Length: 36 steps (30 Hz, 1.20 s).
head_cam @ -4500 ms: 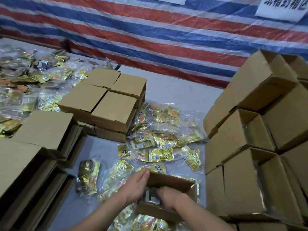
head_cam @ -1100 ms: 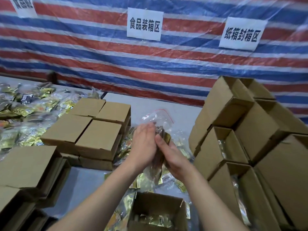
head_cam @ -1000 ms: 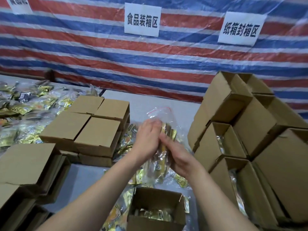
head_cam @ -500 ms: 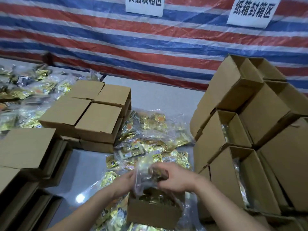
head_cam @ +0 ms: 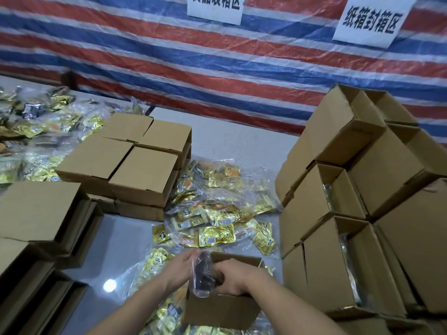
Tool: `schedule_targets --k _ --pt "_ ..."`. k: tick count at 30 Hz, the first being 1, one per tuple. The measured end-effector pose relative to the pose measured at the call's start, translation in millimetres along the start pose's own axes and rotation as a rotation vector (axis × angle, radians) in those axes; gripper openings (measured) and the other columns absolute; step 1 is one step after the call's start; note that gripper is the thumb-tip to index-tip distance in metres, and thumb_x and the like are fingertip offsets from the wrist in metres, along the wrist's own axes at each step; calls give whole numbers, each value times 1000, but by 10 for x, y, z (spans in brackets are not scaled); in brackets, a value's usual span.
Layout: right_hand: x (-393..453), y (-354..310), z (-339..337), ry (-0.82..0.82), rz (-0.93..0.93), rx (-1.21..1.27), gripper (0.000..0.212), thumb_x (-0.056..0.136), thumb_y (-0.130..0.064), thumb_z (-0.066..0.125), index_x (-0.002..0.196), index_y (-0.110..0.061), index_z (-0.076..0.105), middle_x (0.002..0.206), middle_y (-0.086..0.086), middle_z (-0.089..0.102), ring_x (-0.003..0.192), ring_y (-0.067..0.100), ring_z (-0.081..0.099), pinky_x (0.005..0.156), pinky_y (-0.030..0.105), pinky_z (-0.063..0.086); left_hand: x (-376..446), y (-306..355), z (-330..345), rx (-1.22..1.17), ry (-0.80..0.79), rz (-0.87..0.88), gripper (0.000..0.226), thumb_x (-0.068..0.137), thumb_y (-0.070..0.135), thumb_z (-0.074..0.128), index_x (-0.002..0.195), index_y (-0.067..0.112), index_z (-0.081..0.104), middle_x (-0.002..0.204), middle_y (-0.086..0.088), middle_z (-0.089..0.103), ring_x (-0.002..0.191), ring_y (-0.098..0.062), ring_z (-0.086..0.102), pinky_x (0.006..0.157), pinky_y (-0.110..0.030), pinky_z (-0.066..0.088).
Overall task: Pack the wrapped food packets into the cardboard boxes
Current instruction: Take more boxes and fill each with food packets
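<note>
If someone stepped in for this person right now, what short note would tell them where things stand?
Left hand: steadies the clear bag of packets at the open box's mouth.
Right hand: grips the same bag, pushing it down into the open box.
Things: loose bags of gold packets lie on the table just beyond the box; closed boxes sit to the left; boxes lying on their sides, some showing bags inside, are stacked at right.
Done: several boxes filled.
Left: seat this bag, then pack the remaining bags.

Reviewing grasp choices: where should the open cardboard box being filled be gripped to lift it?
By its two side walls, from above: the open cardboard box stands upright, mouth up, both hands and a clear packet bag in the opening.
</note>
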State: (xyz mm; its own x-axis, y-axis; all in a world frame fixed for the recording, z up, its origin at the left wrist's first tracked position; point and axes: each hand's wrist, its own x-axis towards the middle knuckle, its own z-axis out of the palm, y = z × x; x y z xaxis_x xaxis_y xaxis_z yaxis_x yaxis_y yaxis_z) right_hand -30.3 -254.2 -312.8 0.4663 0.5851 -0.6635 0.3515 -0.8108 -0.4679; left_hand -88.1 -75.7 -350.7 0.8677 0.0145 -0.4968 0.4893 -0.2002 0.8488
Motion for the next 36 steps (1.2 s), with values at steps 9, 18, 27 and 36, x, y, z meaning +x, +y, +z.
schedule_targets --k 9,18,27,36 --pt "46 -199 0 -91 67 -536 38 96 -25 61 128 -4 58 120 17 63 104 37 61 77 39 46 -97 -7 18 28 0 25 40 106 45 35 127 27 64 127 11 59 117 -13 57 107 -34 44" --pt "97 -230 129 -245 240 -428 44 94 -24 66 133 -5 58 132 13 61 115 33 60 94 43 50 -151 55 99 237 33 106 38 108 41 29 99 29 64 98 11 65 95 0 59 77 -14 42" --pt "-36 -222 40 -230 103 -11 41 104 -36 36 127 -13 62 133 16 60 108 30 60 95 39 47 -159 -2 144 245 17 122 37 108 42 29 102 28 63 102 8 67 97 -3 60 80 -14 43" --pt "-109 -88 -89 -161 260 260 38 98 -37 33 104 -14 62 92 11 64 65 19 61 58 29 49 -161 7 123 282 10 130 38 107 42 30 101 25 64 98 5 68 93 -8 63 87 -25 50"
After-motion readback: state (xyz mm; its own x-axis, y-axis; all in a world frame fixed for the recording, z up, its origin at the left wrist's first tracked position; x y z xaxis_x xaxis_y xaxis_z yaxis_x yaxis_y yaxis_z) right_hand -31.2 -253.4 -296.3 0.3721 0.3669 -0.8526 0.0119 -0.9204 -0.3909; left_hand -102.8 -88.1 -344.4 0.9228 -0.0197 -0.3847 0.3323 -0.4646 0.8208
